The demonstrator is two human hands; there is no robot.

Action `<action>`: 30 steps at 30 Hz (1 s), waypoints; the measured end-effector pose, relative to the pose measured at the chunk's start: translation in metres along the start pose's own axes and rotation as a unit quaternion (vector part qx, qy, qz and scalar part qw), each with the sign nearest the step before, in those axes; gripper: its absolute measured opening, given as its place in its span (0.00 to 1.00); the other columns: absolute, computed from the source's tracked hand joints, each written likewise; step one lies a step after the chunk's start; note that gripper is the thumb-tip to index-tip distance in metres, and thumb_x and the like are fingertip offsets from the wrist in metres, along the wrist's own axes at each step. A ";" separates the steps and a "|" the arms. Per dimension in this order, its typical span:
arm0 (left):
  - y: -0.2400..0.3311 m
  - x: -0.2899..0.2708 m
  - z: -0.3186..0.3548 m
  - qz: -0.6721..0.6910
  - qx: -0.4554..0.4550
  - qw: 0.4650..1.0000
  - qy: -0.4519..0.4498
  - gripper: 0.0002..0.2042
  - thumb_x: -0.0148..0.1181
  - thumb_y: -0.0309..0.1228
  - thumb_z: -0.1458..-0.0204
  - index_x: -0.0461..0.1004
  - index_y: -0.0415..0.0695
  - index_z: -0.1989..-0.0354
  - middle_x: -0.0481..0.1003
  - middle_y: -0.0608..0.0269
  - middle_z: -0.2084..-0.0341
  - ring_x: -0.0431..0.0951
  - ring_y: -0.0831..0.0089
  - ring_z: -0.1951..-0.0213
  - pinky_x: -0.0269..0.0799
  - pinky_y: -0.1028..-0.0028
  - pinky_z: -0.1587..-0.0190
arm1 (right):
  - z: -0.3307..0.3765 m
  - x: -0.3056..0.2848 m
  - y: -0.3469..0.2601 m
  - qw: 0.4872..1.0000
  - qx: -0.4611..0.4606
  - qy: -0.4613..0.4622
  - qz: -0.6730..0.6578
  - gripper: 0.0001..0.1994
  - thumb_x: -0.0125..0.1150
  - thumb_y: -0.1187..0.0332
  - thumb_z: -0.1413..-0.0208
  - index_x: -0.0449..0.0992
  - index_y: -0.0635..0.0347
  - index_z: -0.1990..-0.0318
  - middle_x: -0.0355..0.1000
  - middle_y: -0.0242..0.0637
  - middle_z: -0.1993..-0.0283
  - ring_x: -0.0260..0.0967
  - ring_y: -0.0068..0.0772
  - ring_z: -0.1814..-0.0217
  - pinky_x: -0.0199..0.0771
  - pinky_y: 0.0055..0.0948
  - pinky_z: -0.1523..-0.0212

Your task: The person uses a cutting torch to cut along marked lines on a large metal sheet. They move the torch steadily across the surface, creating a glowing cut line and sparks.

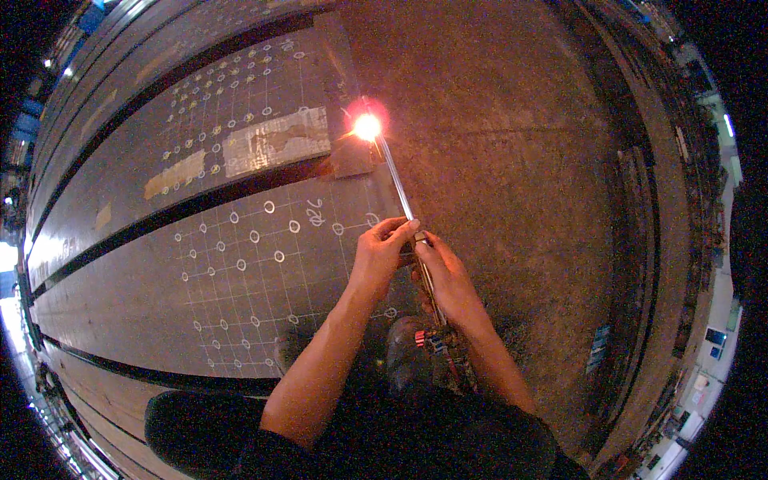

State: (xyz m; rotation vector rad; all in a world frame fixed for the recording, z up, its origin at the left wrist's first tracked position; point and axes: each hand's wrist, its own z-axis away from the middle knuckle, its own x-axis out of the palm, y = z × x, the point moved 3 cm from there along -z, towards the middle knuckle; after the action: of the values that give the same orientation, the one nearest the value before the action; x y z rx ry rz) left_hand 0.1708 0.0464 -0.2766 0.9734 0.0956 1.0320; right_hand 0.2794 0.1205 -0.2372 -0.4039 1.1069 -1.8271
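Both bare hands grip a cutting torch (400,188), a long straight metal tube slanting away from me. My left hand (380,256) is closed on it, thumb and fingers pinching just ahead of the right. Wrapped round the handle behind it is my right hand (450,280), its fingers partly hidden. At the far tip a bright flame (367,126) glares against the end of a steel beam (352,156), with a few sparks below. The glare hides the exact contact spot. Near my right wrist are the torch's red and blue valve fittings (432,340).
Several wide steel beams lie side by side at left; the nearer beam (240,300) bears chalk grid lines and circles. Dark gaps run between them. Brown floor (512,176) spreads at right, with stacked long steel bars (636,232) beyond. My boot (406,348) stands close below the torch.
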 end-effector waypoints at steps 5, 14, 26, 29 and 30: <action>-0.001 0.000 0.002 -0.004 0.008 1.000 -0.013 0.15 0.56 0.36 0.41 0.74 0.36 0.54 0.77 0.62 0.64 0.77 0.75 0.63 0.75 0.75 0.61 | 0.003 0.001 -0.001 1.000 -0.012 -0.007 -0.023 0.28 0.47 0.49 0.36 0.64 0.63 0.38 0.70 0.47 0.45 0.68 0.39 0.43 0.63 0.33 0.41; 0.005 0.005 0.014 0.032 -0.002 0.999 -0.020 0.16 0.57 0.37 0.41 0.74 0.37 0.53 0.77 0.61 0.63 0.78 0.74 0.63 0.76 0.74 0.61 | 0.008 -0.001 -0.001 1.000 -0.021 0.003 -0.009 0.28 0.47 0.49 0.37 0.65 0.64 0.40 0.71 0.47 0.48 0.68 0.38 0.45 0.65 0.34 0.42; 0.008 0.010 0.024 0.063 0.031 0.997 -0.035 0.13 0.59 0.35 0.43 0.74 0.37 0.55 0.78 0.60 0.67 0.78 0.75 0.67 0.77 0.75 0.64 | 0.021 -0.005 -0.009 0.998 0.057 0.001 0.009 0.29 0.45 0.49 0.37 0.64 0.66 0.40 0.70 0.49 0.46 0.67 0.40 0.43 0.64 0.35 0.42; 0.014 0.010 0.030 0.059 0.017 0.998 -0.027 0.13 0.58 0.33 0.42 0.74 0.37 0.55 0.78 0.60 0.66 0.79 0.74 0.65 0.77 0.73 0.62 | 0.027 -0.004 -0.020 0.996 0.088 -0.019 -0.004 0.26 0.45 0.52 0.36 0.64 0.65 0.40 0.69 0.47 0.45 0.66 0.38 0.42 0.63 0.34 0.40; 0.015 0.009 0.030 0.054 0.013 0.998 -0.023 0.13 0.58 0.33 0.42 0.74 0.37 0.55 0.78 0.59 0.66 0.79 0.73 0.65 0.77 0.73 0.62 | 0.028 -0.002 -0.023 0.996 0.086 -0.022 -0.021 0.26 0.45 0.53 0.36 0.64 0.65 0.40 0.68 0.47 0.45 0.65 0.38 0.42 0.63 0.34 0.40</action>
State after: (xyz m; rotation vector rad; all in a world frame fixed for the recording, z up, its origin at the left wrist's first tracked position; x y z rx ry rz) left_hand 0.1804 0.0368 -0.2447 1.0338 0.0179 1.1092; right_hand 0.2866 0.1118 -0.2034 -0.3667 0.9086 -1.9243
